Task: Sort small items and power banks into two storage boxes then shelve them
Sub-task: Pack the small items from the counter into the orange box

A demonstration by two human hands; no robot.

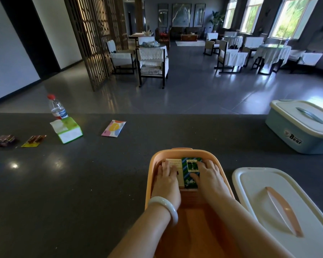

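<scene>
Boxes lie side by side in my open orange plastic storage box (151, 175) on the dark bench (82, 183): a cream flat box (175, 162) and a green-and-blue striped one (191, 164). Both hands reach in, palms down: my left hand (167, 178) rests fingers spread on the cream box, my right hand (209, 175) flat on the striped one.

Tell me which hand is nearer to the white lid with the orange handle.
Right. The right hand rests on the green packet inside the orange box, on the side beside the white lid; the left hand lies farther away, across the box.
</scene>
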